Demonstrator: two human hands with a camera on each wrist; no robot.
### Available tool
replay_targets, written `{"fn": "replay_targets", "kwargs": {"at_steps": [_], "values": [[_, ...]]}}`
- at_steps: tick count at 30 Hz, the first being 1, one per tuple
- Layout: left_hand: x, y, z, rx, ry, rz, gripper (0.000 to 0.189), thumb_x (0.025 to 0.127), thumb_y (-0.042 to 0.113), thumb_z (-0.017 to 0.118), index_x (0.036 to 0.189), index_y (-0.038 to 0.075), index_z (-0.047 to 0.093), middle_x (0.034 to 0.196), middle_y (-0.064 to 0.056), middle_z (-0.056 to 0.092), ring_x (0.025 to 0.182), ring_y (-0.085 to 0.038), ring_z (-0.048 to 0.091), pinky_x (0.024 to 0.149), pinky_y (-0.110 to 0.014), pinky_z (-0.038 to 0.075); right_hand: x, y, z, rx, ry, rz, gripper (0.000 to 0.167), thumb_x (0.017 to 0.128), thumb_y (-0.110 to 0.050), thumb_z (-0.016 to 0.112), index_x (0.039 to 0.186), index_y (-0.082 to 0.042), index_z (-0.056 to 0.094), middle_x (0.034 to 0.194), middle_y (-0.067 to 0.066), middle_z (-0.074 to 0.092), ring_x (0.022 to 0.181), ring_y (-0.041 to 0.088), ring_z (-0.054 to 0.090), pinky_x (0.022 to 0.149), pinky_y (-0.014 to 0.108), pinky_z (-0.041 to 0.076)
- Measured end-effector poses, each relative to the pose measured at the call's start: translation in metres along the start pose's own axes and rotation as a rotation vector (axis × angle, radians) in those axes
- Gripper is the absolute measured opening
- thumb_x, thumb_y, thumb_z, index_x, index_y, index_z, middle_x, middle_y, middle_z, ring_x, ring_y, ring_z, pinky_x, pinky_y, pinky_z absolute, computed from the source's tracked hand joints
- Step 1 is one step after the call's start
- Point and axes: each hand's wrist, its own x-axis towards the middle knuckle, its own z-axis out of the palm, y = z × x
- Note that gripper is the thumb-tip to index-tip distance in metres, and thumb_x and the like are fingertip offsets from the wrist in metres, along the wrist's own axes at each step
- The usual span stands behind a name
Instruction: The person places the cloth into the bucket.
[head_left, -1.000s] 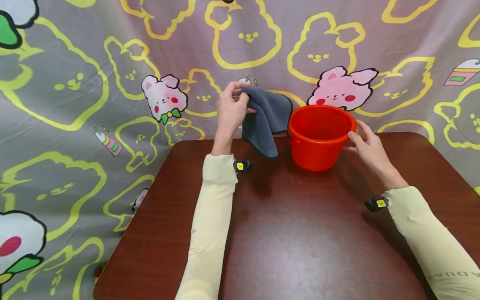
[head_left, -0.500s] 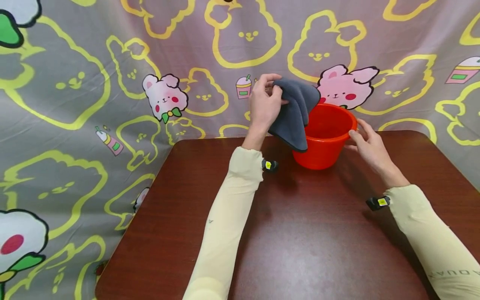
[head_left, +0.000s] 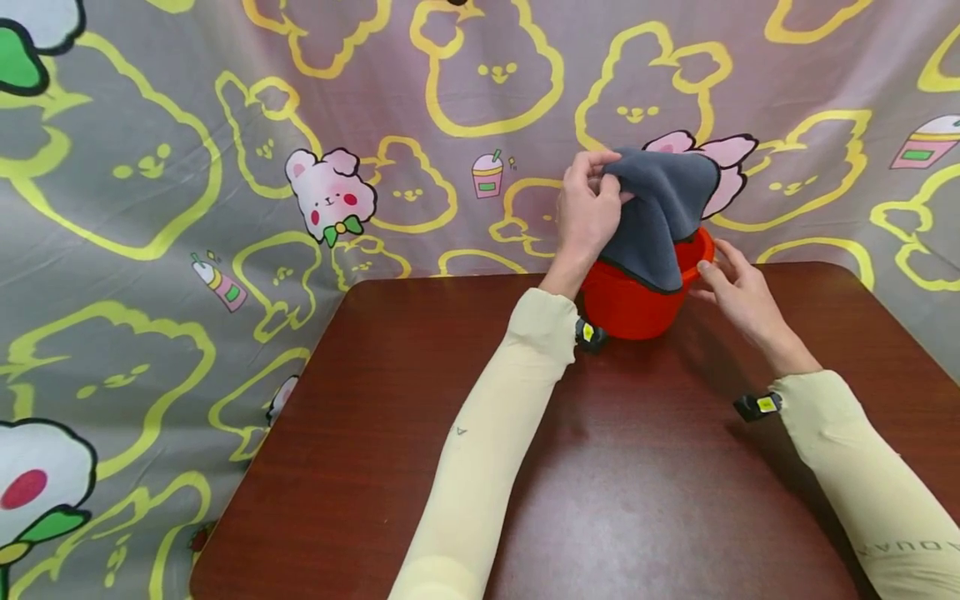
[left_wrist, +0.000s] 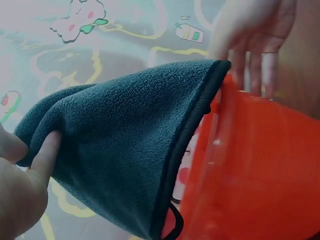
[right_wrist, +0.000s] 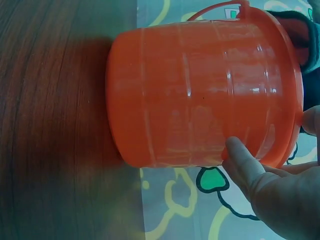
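Note:
My left hand (head_left: pixel 588 204) pinches a dark grey towel (head_left: pixel 660 196) with black edging by one end. The towel hangs folded over the mouth of a red plastic bucket (head_left: pixel 633 308) and covers much of the opening. In the left wrist view its edge, with a small black loop, lies close along the bucket's rim (left_wrist: pixel 217 130). My right hand (head_left: pixel 738 296) grips the bucket's right side, thumb at the rim and fingers against the outer wall. The bucket stands upright, and its thin handle (right_wrist: pixel 215 7) shows in the right wrist view.
The bucket is near the far edge of a dark reddish-brown table (head_left: pixel 420 417). Behind the table hangs a grey curtain (head_left: pixel 375 75) printed with yellow bear outlines. A small black camera sits on each wrist.
My left hand has carried the towel to the right, from beside the bucket to over its opening. My right hand and the bucket have hardly moved.

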Motion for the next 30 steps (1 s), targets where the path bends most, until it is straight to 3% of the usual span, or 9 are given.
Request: {"fn": "replay_targets", "kwargs": {"at_steps": [5, 9, 13, 16, 24, 30], "values": [[-0.005, -0.015, 0.005, -0.041, -0.013, -0.074, 0.021, 0.099, 0.003, 0.048, 0.115, 0.008, 0.060, 0.105, -0.009, 0.058, 0.075, -0.014, 0.068, 0.070, -0.013, 0.056, -0.001, 0.000, 0.001, -0.011, -0.001, 0.001, 0.068, 0.103, -0.036, 0.045, 0.159, -0.014, 0.012, 0.152, 0.031, 0.033, 0.091, -0.012, 0.061, 0.075, 0.010, 0.054], [-0.008, -0.027, 0.003, 0.076, -0.035, -0.124, 0.022, 0.099, 0.005, 0.049, 0.115, 0.010, 0.062, 0.108, -0.008, 0.062, 0.079, -0.013, 0.070, 0.073, -0.014, 0.054, -0.001, -0.001, 0.002, -0.017, 0.002, 0.003, 0.068, 0.103, -0.036, 0.045, 0.159, -0.014, 0.013, 0.153, 0.030, 0.032, 0.092, -0.012, 0.061, 0.076, 0.010, 0.054], [-0.009, -0.039, -0.004, 0.206, -0.145, -0.168, 0.024, 0.099, 0.013, 0.049, 0.117, 0.018, 0.064, 0.118, -0.002, 0.064, 0.099, -0.010, 0.065, 0.087, -0.018, 0.049, 0.000, 0.000, 0.001, -0.043, -0.009, 0.015, 0.069, 0.103, -0.038, 0.044, 0.159, -0.015, 0.011, 0.155, 0.029, 0.030, 0.091, -0.011, 0.061, 0.076, 0.010, 0.054], [-0.010, -0.046, -0.014, 0.241, -0.229, -0.181, 0.023, 0.100, 0.019, 0.050, 0.118, 0.022, 0.063, 0.121, 0.002, 0.064, 0.108, -0.012, 0.060, 0.094, -0.023, 0.049, 0.001, 0.000, -0.001, -0.049, -0.028, 0.029, 0.070, 0.103, -0.039, 0.044, 0.159, -0.017, 0.011, 0.157, 0.027, 0.027, 0.094, -0.010, 0.061, 0.075, 0.010, 0.054], [-0.019, -0.059, -0.045, 0.212, -0.371, -0.164, 0.023, 0.102, 0.020, 0.047, 0.122, 0.017, 0.059, 0.118, -0.003, 0.062, 0.095, -0.020, 0.063, 0.082, -0.024, 0.057, -0.002, 0.001, -0.009, -0.079, -0.045, 0.031, 0.070, 0.102, -0.042, 0.044, 0.159, -0.019, 0.011, 0.158, 0.026, 0.026, 0.097, -0.010, 0.059, 0.074, 0.012, 0.055], [-0.026, -0.065, -0.067, 0.319, -0.426, -0.082, 0.024, 0.102, 0.021, 0.048, 0.122, 0.014, 0.058, 0.126, -0.004, 0.060, 0.111, -0.017, 0.061, 0.102, -0.031, 0.050, -0.012, 0.000, -0.017, -0.188, -0.063, 0.020, 0.069, 0.103, -0.041, 0.044, 0.159, -0.016, 0.013, 0.149, 0.032, 0.036, 0.085, -0.016, 0.058, 0.071, 0.008, 0.052]]}}
